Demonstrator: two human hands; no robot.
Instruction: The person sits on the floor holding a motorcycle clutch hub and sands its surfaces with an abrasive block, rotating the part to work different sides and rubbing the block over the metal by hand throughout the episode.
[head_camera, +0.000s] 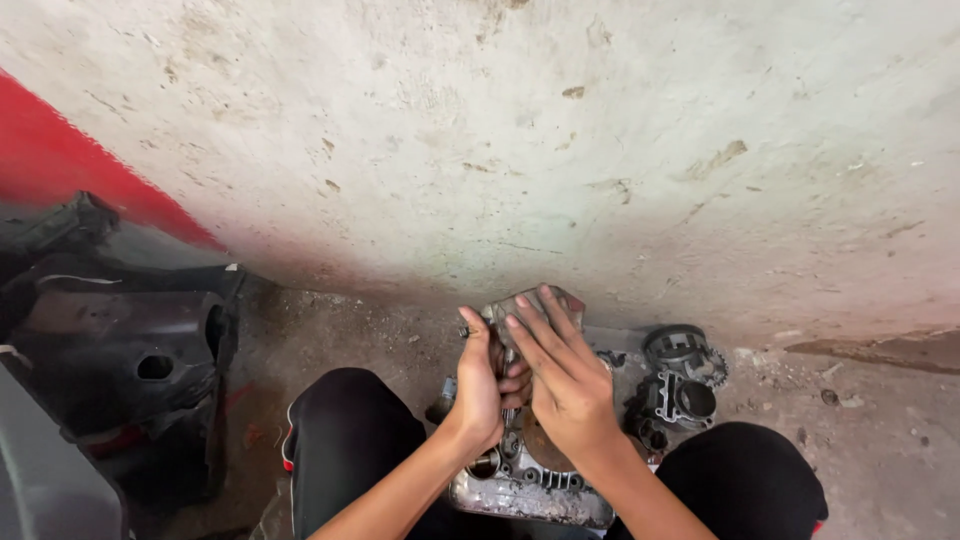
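Note:
Between my knees on the floor lies a grey metal engine casing (525, 488). Over it I hold a smaller grey metal cover piece (510, 305). My left hand (480, 385) grips its left side from below, fingers curled around it. My right hand (560, 375) lies flat over its front, fingers stretched up across the metal. Most of the piece is hidden behind my hands.
Two dark engine parts, a toothed round one (685, 352) and a cylinder block (675, 402), lie on the floor to the right. Black plastic bodywork panels (130, 350) stand at the left. A rough pale wall (520, 140) with a red band (60, 160) rises just behind.

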